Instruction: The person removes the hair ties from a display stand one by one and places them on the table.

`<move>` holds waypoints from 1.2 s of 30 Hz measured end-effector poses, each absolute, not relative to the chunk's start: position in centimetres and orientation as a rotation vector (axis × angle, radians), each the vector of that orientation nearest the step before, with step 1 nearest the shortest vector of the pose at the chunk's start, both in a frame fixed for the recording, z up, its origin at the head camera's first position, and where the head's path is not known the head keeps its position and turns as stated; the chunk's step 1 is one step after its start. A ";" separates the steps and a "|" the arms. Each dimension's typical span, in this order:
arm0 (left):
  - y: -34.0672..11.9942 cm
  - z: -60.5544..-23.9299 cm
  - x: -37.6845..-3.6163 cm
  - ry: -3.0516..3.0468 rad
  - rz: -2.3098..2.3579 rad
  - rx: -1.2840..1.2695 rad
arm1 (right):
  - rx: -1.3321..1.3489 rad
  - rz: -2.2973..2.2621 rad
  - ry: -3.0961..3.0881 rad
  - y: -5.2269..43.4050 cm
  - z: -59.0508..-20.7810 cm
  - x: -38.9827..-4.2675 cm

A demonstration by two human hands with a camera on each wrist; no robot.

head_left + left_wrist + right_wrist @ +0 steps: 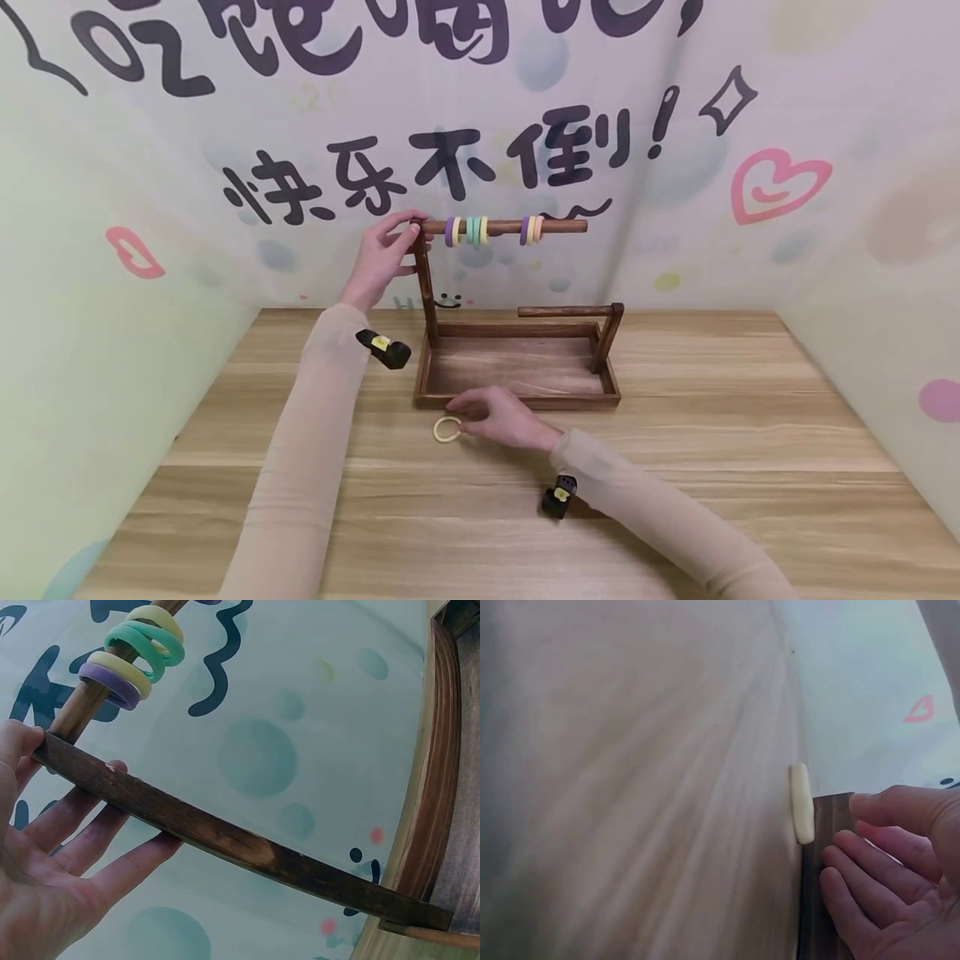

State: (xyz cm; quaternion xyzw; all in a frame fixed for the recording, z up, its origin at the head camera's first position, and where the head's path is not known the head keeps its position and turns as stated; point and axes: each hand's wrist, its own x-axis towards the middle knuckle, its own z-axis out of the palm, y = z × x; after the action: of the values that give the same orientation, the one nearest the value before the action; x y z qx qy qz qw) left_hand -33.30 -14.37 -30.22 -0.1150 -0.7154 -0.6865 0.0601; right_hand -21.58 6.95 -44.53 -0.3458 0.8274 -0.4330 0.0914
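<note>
A dark wooden stand has a tray base [517, 402], a tall post [427, 292] and a top rod [562, 226]. Purple, yellow and green hair rings [467, 231] hang on the rod, with two more rings [533, 230] to their right. My left hand [401, 237] touches the top of the post with nearly straight fingers [112, 862]; the post [225, 840] crosses them, below the rings [139, 649]. My right hand [467, 417] rests low over the table with relaxed fingers, holding nothing. A cream ring [447, 429] lies flat just left of it, seen edge-on as the cream ring [801, 802] beside my fingertips [859, 801].
A shorter bar [562, 311] sticks out from a low post at the tray's right end. The wooden table [712, 467] stretches wide on both sides. Printed walls close in at the back and both sides. Black wrist cameras [384, 348] sit on both sleeves.
</note>
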 end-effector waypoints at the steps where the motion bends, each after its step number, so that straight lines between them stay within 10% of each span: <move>1: -14.4 -30.3 -33.3 -2.165 -2.077 -0.347 | -1.032 -1.285 2.458 7.1 -44.4 -21.6; 36: -14.3 -30.3 -33.3 -2.174 -2.077 -0.349 | -0.942 -1.670 2.314 11.0 -41.2 -23.1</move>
State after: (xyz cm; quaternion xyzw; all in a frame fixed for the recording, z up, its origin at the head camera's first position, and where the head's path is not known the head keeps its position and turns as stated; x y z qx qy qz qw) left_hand -33.34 -14.30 -30.26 -0.1151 -0.7171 -0.6850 0.0575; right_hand -23.10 10.97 -41.17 -0.3127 0.7683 -0.5543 0.0684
